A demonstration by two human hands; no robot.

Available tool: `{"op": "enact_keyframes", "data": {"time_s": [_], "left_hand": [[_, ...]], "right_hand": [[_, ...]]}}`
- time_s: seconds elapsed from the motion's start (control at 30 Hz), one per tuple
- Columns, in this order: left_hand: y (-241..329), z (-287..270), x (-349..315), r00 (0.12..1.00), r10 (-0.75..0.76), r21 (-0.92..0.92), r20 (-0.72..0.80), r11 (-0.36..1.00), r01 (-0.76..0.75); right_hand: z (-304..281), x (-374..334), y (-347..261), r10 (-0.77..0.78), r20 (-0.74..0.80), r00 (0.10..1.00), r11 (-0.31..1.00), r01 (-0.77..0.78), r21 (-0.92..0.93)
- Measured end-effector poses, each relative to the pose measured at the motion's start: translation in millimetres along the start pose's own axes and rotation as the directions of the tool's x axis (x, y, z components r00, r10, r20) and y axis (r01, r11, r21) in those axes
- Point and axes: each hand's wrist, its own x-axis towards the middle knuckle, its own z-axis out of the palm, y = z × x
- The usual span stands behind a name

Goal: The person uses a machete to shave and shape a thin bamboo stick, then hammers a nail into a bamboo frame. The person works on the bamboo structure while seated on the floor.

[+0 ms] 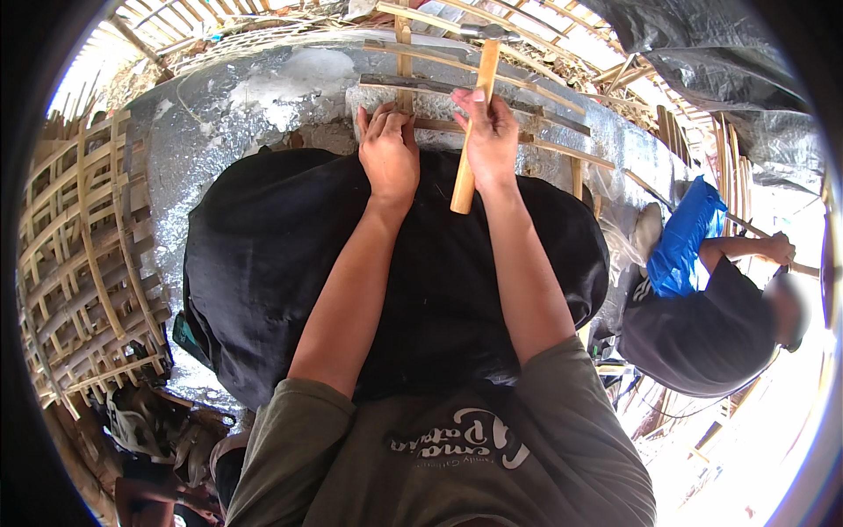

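My right hand (492, 140) is wrapped round the wooden handle of a hammer (479, 119), whose metal head points away from me. To its left, my left hand (389, 158) is closed, fingertips bunched against the near part of a bamboo lattice frame (474, 63). Whatever those fingertips may pinch is hidden. Several thin split strips run across this frame over an upright strip (404, 61). The hammer is raised over the strips beside my left hand. Black cloth (290, 237) covers my lap just below both hands.
The frame lies on a grey, worn slab (202, 114). A woven bamboo panel (83, 255) leans at the left. On the right, a person in dark clothes (694, 334) sits near a blue plastic bag (689, 233), gripping a stick. Dark plastic sheeting (702, 53) hangs at the far right.
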Motion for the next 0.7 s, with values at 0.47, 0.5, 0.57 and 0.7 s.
{"op": "enact_keyframes", "data": {"time_s": [0.47,0.5,0.57,0.7], "left_hand": [[1.6,3.4,0.3,0.999,0.032,0.036,-0.019,0.999,-0.031],[1.3,2.9,-0.1,0.999,0.03,0.03,-0.025,0.999,-0.03],[0.6,2.6,-1.4,0.999,0.028,0.016,-0.033,0.999,-0.027],[-1.4,2.9,-2.7,0.999,0.015,0.018,-0.036,1.0,-0.014]], "right_hand": [[-84.6,9.6,-79.9,-0.054,0.44,0.897,0.749,0.328,-0.576],[-91.1,13.1,-84.4,-0.039,0.462,0.886,0.756,0.328,-0.566],[-96.3,18.1,-98.4,0.002,0.486,0.874,0.697,0.347,-0.627],[-89.2,21.5,-88.1,0.024,0.607,0.795,0.643,0.452,-0.618]]}}
